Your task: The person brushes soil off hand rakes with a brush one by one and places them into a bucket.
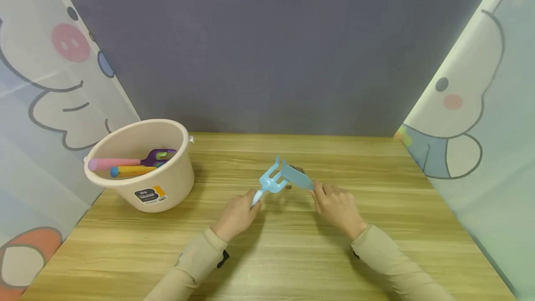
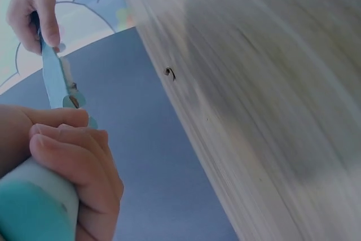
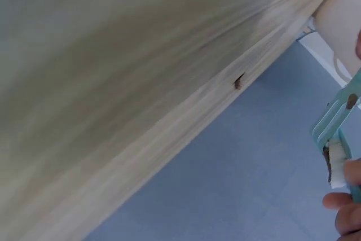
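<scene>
My left hand (image 1: 238, 215) grips the pale handle of a light blue hand fork (image 1: 271, 184), its tines pointing up and away. A light blue brush (image 1: 297, 178) is held in my right hand (image 1: 339, 206) by its near end. The brush's white bristles (image 3: 337, 165) meet the fork's tines in the right wrist view. Brown dirt clings to the bristles, and a brown bit (image 3: 351, 101) sits on the fork. Both tools are held above the wooden table (image 1: 301, 254). In the left wrist view the fork handle (image 2: 39, 207) fills the lower corner, and my fingers wrap it.
On the left stands a cream bucket (image 1: 175, 194). Inside it lie a purple fork with a pink handle (image 1: 117, 164) and a tool with a yellow handle (image 1: 133, 170). A small dark bit (image 2: 170, 73) lies on the table. A grey wall (image 1: 271, 59) rises behind, with cartoon panels both sides.
</scene>
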`<state>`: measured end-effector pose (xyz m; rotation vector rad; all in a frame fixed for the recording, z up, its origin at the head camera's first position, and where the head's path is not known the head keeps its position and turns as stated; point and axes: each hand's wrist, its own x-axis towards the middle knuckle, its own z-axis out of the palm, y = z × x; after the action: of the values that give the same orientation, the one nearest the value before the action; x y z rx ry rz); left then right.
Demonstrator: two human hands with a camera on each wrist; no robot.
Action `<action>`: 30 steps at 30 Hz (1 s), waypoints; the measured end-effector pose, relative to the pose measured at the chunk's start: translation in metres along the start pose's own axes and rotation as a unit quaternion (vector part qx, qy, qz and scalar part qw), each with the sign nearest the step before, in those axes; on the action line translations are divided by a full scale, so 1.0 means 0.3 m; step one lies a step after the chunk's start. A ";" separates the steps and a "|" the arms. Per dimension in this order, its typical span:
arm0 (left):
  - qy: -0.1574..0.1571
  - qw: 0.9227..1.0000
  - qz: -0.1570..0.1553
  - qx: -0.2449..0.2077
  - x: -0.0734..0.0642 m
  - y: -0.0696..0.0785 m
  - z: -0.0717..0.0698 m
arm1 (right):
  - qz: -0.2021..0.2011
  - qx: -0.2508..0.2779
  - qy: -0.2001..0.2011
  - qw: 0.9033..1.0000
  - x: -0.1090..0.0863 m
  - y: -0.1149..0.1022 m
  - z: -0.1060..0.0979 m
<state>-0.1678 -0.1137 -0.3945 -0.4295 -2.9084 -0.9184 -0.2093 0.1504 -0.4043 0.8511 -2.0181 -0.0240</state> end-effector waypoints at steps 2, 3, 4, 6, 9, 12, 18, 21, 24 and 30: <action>0.006 1.000 0.006 0.002 0.000 0.002 0.004 | 0.028 0.020 -0.017 0.999 0.002 -0.004 -0.002; 0.008 1.000 0.009 0.004 0.000 0.003 0.005 | 0.046 0.034 -0.032 0.998 0.003 -0.007 -0.004; 0.010 1.000 0.011 0.005 0.000 0.004 0.006 | 0.067 0.054 -0.047 0.995 0.005 -0.010 -0.006; 0.015 1.000 0.014 0.012 0.000 0.005 0.007 | 0.119 0.105 -0.089 0.983 0.011 -0.016 -0.011; 0.020 0.999 0.018 0.019 -0.002 0.003 0.009 | 0.214 0.211 -0.159 0.940 0.024 -0.021 -0.021; 0.022 0.999 0.019 0.022 -0.003 -0.001 0.012 | 0.310 0.321 -0.198 0.873 0.037 -0.015 -0.032; 0.022 0.999 0.013 0.024 0.004 -0.001 0.008 | 0.273 0.334 -0.144 0.891 0.033 -0.003 -0.040; 0.025 0.999 0.013 0.028 0.008 0.002 0.000 | 0.137 0.212 -0.097 0.963 0.021 -0.003 -0.029; 0.025 0.999 0.013 0.030 0.009 0.006 -0.007 | 0.055 0.125 -0.064 0.989 0.008 -0.003 -0.016; 0.022 0.999 0.015 0.039 0.011 0.008 -0.008 | 0.025 0.064 -0.048 0.996 -0.001 -0.001 -0.002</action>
<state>-0.1703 -0.1124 -0.3908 -0.4422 -2.8788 -0.7956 -0.2086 0.1505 -0.4044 0.8941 -2.1491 0.0947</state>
